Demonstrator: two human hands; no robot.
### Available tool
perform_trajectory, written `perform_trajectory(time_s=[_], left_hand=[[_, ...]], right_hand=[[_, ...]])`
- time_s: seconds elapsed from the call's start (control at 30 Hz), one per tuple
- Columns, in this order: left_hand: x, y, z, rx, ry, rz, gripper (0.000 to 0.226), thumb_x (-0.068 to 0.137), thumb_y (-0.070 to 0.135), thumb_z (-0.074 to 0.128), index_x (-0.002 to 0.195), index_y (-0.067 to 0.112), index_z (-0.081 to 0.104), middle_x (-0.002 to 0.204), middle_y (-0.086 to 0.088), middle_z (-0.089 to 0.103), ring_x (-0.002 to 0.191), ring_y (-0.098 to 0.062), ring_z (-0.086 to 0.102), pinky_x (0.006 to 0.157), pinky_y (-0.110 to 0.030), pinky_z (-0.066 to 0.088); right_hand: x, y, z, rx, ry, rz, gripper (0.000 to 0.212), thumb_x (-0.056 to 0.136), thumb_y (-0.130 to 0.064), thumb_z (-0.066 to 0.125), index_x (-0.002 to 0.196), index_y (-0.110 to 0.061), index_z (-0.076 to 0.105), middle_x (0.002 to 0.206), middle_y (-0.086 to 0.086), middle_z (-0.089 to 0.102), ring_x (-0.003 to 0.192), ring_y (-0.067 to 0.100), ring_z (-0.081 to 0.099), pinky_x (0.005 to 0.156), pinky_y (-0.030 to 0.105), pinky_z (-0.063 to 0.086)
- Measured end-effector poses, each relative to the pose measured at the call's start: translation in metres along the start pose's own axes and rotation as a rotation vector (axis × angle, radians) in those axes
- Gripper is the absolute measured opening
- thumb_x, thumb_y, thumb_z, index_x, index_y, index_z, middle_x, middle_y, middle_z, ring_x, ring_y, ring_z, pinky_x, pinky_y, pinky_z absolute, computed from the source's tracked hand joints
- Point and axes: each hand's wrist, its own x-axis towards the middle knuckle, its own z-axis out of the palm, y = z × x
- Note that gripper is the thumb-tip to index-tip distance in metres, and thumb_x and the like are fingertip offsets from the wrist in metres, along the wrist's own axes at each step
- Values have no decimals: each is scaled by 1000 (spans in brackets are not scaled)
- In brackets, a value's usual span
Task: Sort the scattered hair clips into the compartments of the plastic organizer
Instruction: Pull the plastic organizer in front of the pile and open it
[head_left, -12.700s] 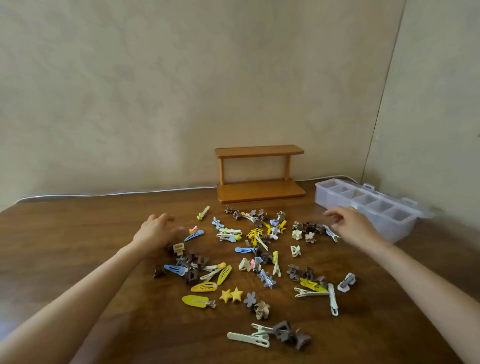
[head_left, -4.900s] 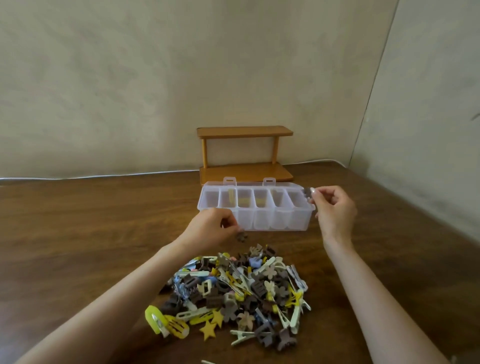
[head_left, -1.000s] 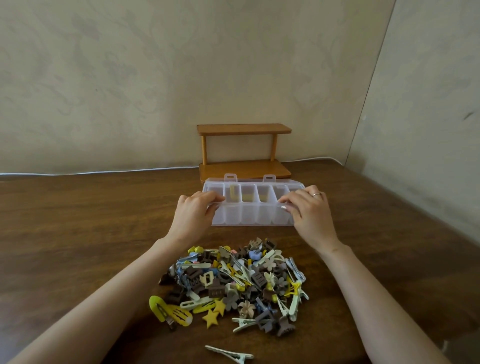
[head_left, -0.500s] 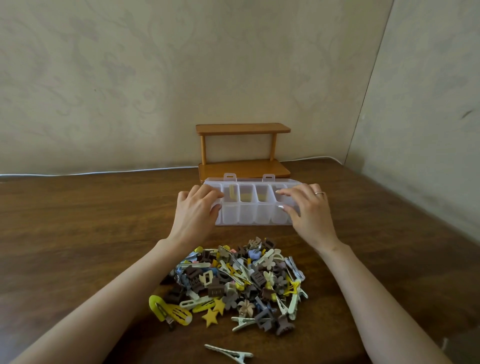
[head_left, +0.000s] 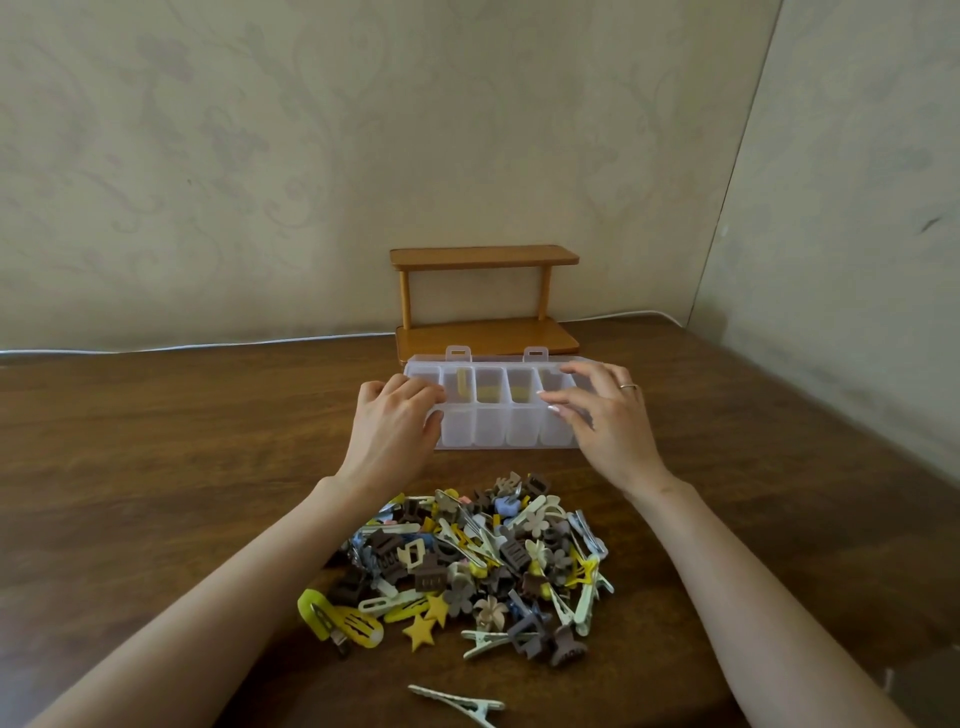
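Note:
The clear plastic organizer (head_left: 491, 428) stands on the table beyond the clips, its row of compartments facing me. My left hand (head_left: 389, 431) grips its left end, fingers over the top and thumb on the front wall. At the right end my right hand (head_left: 608, 421) rests with spread, fairly straight fingers on the top edge. A heap of hair clips (head_left: 478, 561) in brown, yellow, cream and blue lies between my forearms. One pale long clip (head_left: 457, 704) lies apart at the near edge. Whether the lid is open I cannot tell.
A small two-tier wooden shelf (head_left: 485, 306) stands right behind the organizer against the wall. A white cable (head_left: 208, 345) runs along the table's back edge. Walls close off the back and the right side.
Both hands have stayed on the organizer. My right fingers have stretched further across its top, and my left fingers have slid over the left end. The organizer has barely shifted.

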Motion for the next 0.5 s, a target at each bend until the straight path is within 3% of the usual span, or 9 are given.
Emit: perform_trajectory(time_s=[0.13,0.27,0.4,0.5], left_hand=[[-1,-2,-1,-39,-15,-26,24,90,17,56,113,16,64,116,-1,64,106,-23,55,91,-36,34],[-2,-6,1,-92,-11,-14,24,90,17,56,113,18,61,116,-1,64,106,-21,56,90,-34,37],[1,-12,2,-117,1,15,19,88,11,58,106,17,65,110,1,67,99,-21,61,84,-33,42],[4,-14,0,-135,5,20,20,88,9,58,105,16,66,111,1,68,99,-21,63,80,-32,45]], right_hand=[[-4,2,-2,45,17,51,32,86,-21,66,118,-26,65,125,0,57,117,21,43,95,33,35],[-4,11,-10,85,147,263,31,93,-22,55,123,-20,61,124,0,58,116,17,46,92,24,33],[-6,15,-11,242,105,456,30,98,-20,46,125,-15,59,124,3,60,115,16,52,95,33,47],[-6,10,-12,287,102,448,27,96,-19,51,117,-9,63,110,7,65,97,11,57,79,22,49]])
